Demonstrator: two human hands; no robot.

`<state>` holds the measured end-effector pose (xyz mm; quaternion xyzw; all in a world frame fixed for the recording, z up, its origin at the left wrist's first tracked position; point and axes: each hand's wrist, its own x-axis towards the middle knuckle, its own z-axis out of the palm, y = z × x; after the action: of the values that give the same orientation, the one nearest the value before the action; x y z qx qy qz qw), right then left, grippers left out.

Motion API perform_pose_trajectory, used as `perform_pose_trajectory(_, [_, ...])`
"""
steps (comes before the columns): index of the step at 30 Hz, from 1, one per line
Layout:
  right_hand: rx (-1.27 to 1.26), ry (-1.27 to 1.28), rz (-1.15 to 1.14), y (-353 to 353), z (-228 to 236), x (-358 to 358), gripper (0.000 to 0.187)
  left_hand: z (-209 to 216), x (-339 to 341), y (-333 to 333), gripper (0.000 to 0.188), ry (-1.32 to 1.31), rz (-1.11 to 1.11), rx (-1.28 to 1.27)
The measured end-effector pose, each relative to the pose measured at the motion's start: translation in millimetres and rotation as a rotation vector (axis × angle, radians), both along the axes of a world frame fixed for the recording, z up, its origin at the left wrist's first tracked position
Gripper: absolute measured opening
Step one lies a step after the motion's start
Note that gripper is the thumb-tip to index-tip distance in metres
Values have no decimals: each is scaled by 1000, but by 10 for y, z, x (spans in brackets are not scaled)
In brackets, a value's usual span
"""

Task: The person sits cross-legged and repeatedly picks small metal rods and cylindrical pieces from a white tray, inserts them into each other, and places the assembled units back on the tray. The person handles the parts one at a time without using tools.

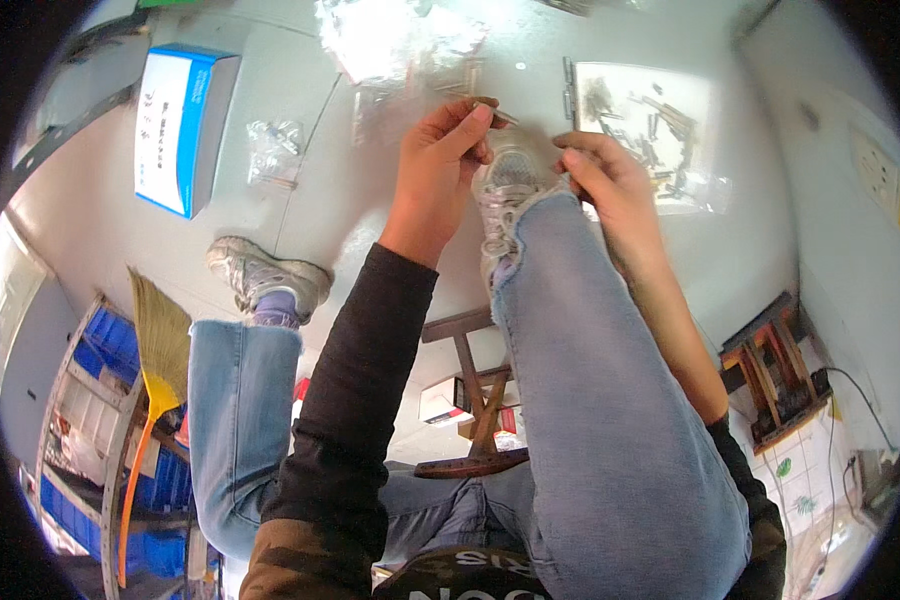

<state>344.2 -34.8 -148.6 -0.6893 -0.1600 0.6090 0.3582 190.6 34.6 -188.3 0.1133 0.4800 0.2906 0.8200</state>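
My left hand [438, 168] is closed, and thumb and forefinger pinch a small thin metal pin [504, 116]. It hovers above the toe of my right shoe [512, 172]. My right hand [610, 182] is just to the right of that shoe, thumb and fingertips drawn together. Whatever lies between those fingertips is too small to make out. Close beyond the right hand, a white sheet or shallow tray [705, 95] bears several small, slim metal pieces [670, 125]. Clear plastic bags [390, 45] lie beyond my left hand.
A blue and white box [175, 130] lies at the left, beside a small clear bag of parts [273, 150]. A broom [160, 340] leans by a shelf with blue bins [110, 345]. Wooden stool legs [475, 400] show beneath me. A wooden rack [778, 370] stands at right.
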Motion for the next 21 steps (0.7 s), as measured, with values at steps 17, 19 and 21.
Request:
perform_pose_trajectory(17, [-253, -232, -107, -977, -520, 367, 16, -97, 13, -405, 23, 297, -374, 45])
perform_pose_trajectory(19, [-339, -280, -87, -1258, -568, 462, 15, -98, -43, -415, 23, 293, -383, 52])
perform_pose_trajectory(21, [-401, -308, -81, -1565, -609, 472, 15, -100, -83, -426, 23, 289, -386, 58])
